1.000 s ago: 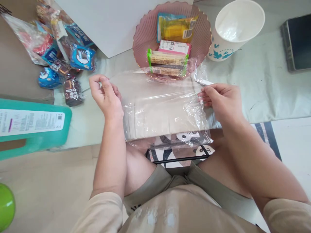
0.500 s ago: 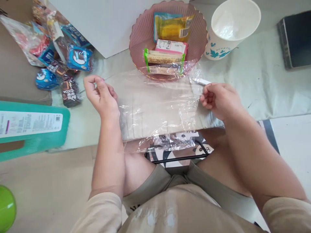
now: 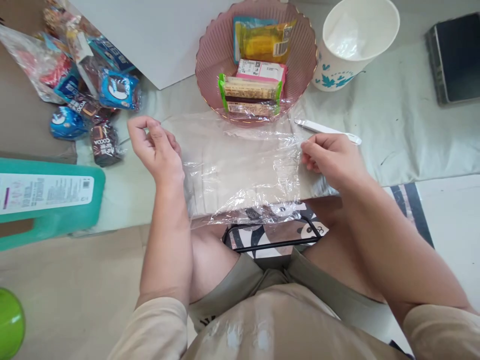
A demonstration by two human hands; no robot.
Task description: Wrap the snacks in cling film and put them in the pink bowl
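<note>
1. Transparent plastic film (image 3: 243, 167): spread between both hands, over near edge of pale cloth (image 3: 401, 137).
2. Left hand (image 3: 159, 150): thumb and curled fingers together, clamped on film's left edge.
3. Right hand (image 3: 335, 157): fingertips pinching film's right side; slim white tool (image 3: 318, 127) just beyond.
4. Pink bowl (image 3: 210, 55): beyond film, holds wrapped snacks (image 3: 251, 92); paper cup (image 3: 333, 75) beside.

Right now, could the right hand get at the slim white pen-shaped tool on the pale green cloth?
Probably yes: the tool lies right beside the right hand, with nothing visible between them. That hand seems to pinch the clear, crinkled plastic film, though, so might need to release it first.
</note>
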